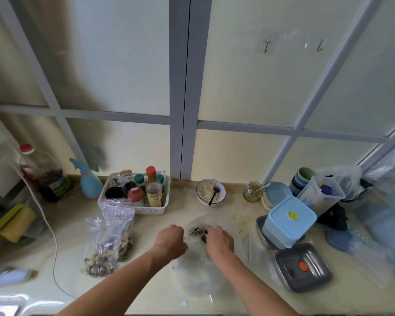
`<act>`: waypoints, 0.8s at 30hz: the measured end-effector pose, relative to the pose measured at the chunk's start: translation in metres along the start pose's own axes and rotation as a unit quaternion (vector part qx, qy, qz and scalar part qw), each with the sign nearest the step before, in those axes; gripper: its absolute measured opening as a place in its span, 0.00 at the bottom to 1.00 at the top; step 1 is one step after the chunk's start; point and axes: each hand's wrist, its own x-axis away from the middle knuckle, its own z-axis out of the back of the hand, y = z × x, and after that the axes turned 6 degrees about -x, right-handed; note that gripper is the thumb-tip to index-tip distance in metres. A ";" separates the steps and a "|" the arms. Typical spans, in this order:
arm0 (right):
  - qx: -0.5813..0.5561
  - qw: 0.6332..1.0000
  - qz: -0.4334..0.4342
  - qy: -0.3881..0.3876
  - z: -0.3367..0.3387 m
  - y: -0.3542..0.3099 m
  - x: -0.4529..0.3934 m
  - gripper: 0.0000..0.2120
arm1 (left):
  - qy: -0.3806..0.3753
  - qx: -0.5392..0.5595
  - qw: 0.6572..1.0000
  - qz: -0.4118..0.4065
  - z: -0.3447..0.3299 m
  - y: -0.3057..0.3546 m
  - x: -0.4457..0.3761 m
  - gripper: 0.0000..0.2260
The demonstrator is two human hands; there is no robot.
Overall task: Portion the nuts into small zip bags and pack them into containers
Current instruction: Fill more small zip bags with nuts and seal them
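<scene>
pale marbled surface [146,258] under a frosted window carries two clear zip bags of mixed nuts [107,245], left of both hands. left hand [170,239] and right hand [219,239] curl fingers on the mouth of one big clear plastic bag of nuts [197,265]. one pale blue lidded container [289,221] and one steel lidded container [302,266] sit right. bottle labels are unreadable.
</scene>
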 end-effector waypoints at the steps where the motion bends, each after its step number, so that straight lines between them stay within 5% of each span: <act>1: -0.037 0.999 0.007 0.015 0.001 0.002 0.001 0.13 | -0.015 0.018 1.000 -0.002 -0.003 0.002 0.000 0.13; 6: -0.241 0.966 0.088 -0.005 -0.009 0.010 0.004 0.12 | 0.100 -0.048 0.991 -0.069 -0.003 0.009 0.008 0.14; 10: -0.315 0.947 0.032 -0.055 -0.005 0.012 0.013 0.17 | 0.152 -0.107 0.967 -0.175 0.002 0.003 0.006 0.15; 14: -0.285 0.956 0.009 -0.066 0.001 0.014 0.017 0.23 | 0.064 -0.106 0.944 -0.304 0.007 0.001 0.006 0.10; 19: -0.190 0.977 -0.026 -0.094 0.002 0.016 0.020 0.23 | -0.026 -0.139 0.961 -0.238 -0.004 0.014 0.002 0.13; 24: -0.019 0.997 -0.077 -0.024 0.003 0.019 0.023 0.18 | -0.054 -0.147 0.985 -0.078 -0.020 0.023 -0.001 0.16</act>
